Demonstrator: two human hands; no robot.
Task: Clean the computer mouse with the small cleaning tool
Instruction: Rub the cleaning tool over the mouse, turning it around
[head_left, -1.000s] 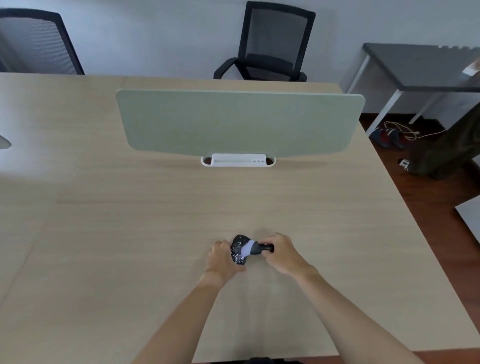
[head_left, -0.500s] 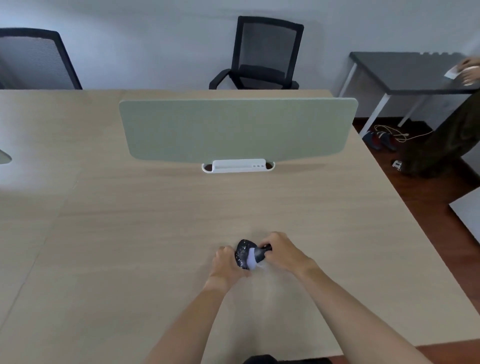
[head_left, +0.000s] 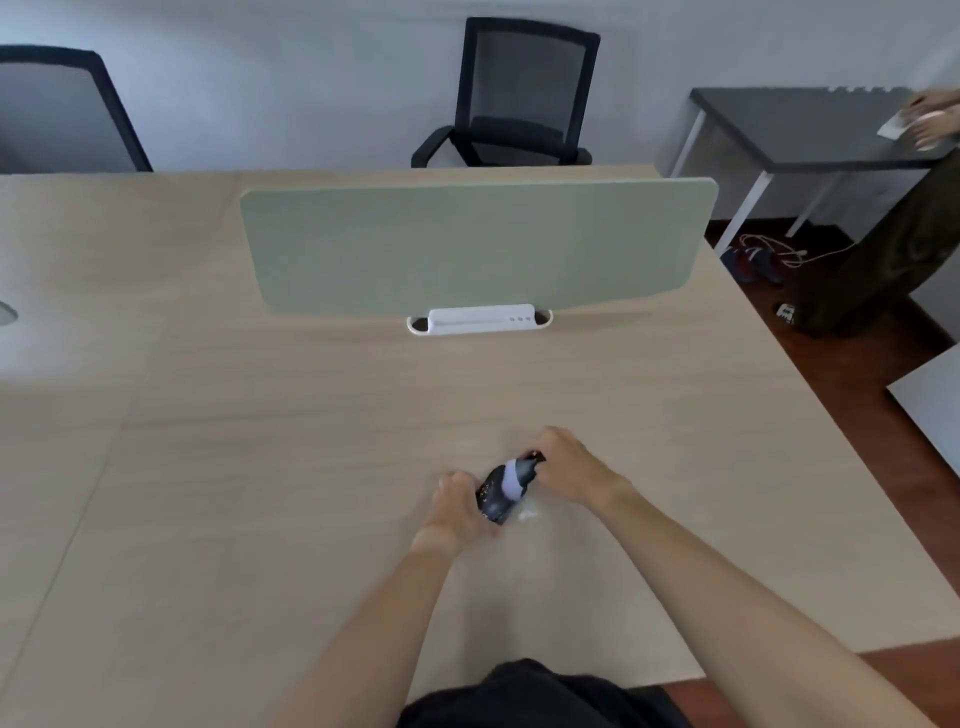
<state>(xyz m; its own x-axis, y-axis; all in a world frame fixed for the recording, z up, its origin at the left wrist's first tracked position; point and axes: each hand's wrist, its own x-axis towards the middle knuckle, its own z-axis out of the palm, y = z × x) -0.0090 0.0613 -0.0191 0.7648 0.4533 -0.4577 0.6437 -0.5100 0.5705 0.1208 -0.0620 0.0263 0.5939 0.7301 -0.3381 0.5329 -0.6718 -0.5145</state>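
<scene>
left hand (head_left: 457, 506): fingers curled round the left side of the computer mouse (head_left: 493, 500), gripping it
right hand (head_left: 569, 467): closed on the dark handle of the small cleaning tool (head_left: 519, 475)
tool: pale head lies on top of the mouse
mouse: dark, near middle of the wooden desk (head_left: 260, 467)
far: green divider panel (head_left: 467, 244), black chair (head_left: 524, 98) behind it

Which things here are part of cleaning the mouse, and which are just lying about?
In the job:
- computer mouse, held by the left hand
- small cleaning tool, pale head on the mouse, gripped by the right hand

Just about:
- green divider screen
- white cable tray
- two office chairs
- grey side table
- shoes and cable on the floor
</scene>
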